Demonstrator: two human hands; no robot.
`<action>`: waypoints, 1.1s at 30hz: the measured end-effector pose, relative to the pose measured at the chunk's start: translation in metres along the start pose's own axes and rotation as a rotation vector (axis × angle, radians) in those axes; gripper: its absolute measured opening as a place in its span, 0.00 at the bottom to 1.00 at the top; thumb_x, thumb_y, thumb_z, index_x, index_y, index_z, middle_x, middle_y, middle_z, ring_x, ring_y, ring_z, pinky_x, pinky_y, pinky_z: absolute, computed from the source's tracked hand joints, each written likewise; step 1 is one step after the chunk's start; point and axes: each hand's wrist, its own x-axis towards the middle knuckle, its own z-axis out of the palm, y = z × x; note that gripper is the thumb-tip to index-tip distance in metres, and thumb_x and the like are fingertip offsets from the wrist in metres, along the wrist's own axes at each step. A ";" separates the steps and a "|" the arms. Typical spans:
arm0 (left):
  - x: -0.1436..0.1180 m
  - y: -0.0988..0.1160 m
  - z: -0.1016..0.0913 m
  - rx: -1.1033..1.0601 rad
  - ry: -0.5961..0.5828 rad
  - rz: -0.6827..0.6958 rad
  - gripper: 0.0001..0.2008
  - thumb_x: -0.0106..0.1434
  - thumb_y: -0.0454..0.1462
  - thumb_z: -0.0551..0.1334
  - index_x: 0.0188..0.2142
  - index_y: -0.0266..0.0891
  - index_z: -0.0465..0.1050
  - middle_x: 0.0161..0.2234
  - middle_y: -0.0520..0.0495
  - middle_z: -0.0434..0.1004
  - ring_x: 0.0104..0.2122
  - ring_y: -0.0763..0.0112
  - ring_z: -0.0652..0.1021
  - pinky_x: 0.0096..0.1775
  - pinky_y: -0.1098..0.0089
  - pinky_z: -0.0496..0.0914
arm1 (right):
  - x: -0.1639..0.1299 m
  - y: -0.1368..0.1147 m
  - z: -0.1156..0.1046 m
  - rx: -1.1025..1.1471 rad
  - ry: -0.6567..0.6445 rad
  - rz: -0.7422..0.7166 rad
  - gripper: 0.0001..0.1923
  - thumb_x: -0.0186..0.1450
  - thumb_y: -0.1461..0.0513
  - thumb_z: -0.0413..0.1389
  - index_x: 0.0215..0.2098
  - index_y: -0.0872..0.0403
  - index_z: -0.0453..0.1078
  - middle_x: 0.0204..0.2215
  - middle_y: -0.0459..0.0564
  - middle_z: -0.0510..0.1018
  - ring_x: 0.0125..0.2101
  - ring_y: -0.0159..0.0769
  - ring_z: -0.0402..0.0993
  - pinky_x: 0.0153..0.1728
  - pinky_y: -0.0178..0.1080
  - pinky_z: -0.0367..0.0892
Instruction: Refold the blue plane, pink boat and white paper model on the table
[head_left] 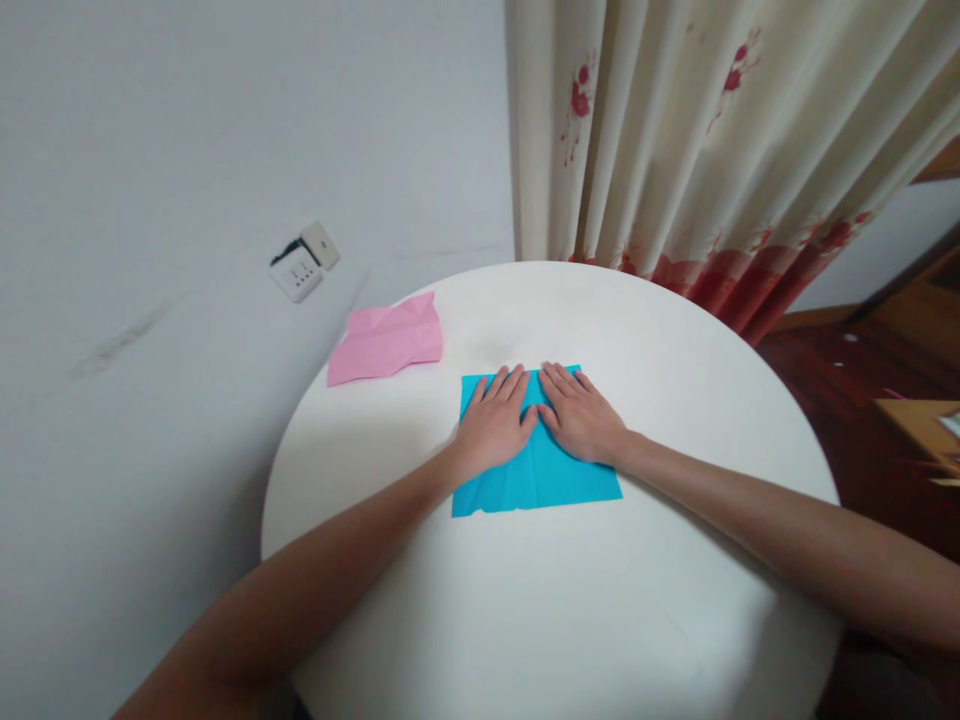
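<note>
Thin creased blue paper (536, 470), rectangular, lay flat on round white desk (570, 600), left hand (495, 425) and right hand (581, 415) pressed upon it, fingers (501, 385) extended, slightly spread, gripping nothing, crumpled pink paper (386, 340) well apart.

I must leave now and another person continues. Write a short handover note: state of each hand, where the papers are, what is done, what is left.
Left hand: flat, palm down, pressing on the blue paper, fingers spread.
Right hand: also flat on the blue paper, beside the left, thumbs almost touching.
Blue paper: lies in the middle of the round white table; faint creases show on its near part.
Pink paper: crumpled or already folded, lying apart at the far left table edge, untouched.
Done: blue paper is laid out and pressed flat.
Left: probably the folding itself; no finished shape is visible yet.
</note>
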 end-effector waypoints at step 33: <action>-0.006 0.000 -0.008 -0.065 -0.049 0.050 0.27 0.74 0.46 0.43 0.69 0.48 0.51 0.71 0.50 0.46 0.70 0.55 0.49 0.66 0.47 0.48 | 0.019 0.054 -0.006 0.111 0.074 0.103 0.26 0.71 0.54 0.49 0.63 0.56 0.64 0.66 0.62 0.62 0.66 0.54 0.55 0.62 0.57 0.55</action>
